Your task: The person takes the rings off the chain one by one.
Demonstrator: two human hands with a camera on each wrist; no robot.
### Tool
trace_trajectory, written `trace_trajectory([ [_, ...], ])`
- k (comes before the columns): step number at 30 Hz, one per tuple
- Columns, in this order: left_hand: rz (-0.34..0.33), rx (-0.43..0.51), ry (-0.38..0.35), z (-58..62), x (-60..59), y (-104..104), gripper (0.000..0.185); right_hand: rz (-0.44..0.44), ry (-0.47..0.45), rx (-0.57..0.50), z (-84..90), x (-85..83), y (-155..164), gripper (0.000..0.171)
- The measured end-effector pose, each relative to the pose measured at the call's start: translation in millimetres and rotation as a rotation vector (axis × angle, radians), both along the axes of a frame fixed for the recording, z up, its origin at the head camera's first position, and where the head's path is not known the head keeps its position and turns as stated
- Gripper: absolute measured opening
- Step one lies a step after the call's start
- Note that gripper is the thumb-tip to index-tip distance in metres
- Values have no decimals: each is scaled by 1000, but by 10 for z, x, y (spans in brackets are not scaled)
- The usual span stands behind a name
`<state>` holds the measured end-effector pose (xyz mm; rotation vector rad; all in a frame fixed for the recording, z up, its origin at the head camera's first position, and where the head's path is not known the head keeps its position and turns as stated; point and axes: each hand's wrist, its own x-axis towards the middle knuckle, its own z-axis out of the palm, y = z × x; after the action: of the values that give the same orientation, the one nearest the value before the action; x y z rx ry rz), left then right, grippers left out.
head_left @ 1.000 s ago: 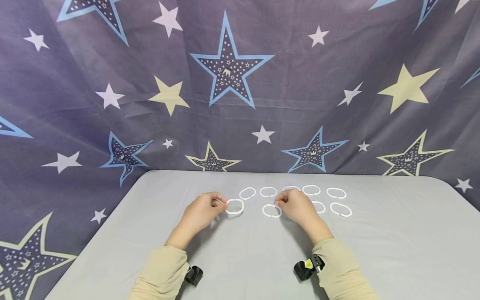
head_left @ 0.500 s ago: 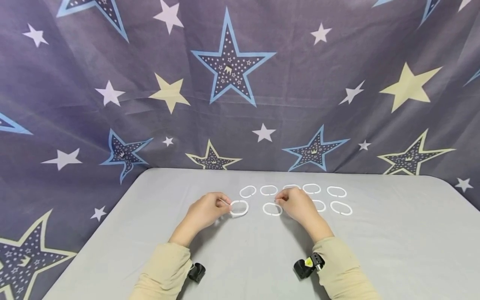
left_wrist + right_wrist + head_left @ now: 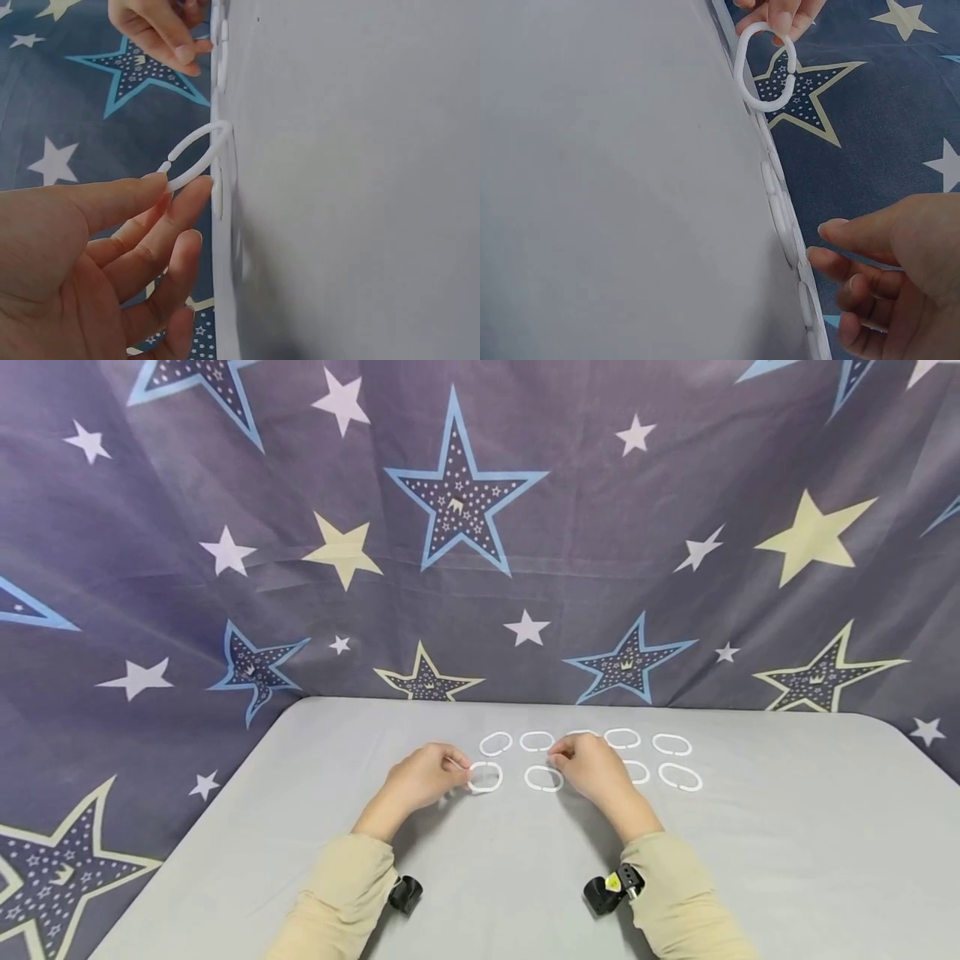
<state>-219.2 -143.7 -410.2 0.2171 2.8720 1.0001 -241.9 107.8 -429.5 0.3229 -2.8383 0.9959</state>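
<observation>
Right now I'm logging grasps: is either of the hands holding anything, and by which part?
The left hand pinches a white plastic ring at its open end; the right hand holds nothing.

On the table (image 3: 750, 860), oval rings lie in two rows before the star-printed backdrop (image 3: 480, 527). The far row (image 3: 671, 744) runs left to right behind the near row (image 3: 681, 777). The left hand (image 3: 423, 777) sits at the left end of the near row, pinching the end ring (image 3: 484, 777), which stands tilted up off the table. Just right of it lies another ring (image 3: 543, 778), and right of that the right hand (image 3: 592, 768) rests between the rows, partly covering rings.
</observation>
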Motion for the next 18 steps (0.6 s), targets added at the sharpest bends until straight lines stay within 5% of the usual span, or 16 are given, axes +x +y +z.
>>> trace_trajectory([
  [18, 10, -186, 6, -67, -228, 191, 10, -29, 9, 1, 17, -8, -3, 10],
])
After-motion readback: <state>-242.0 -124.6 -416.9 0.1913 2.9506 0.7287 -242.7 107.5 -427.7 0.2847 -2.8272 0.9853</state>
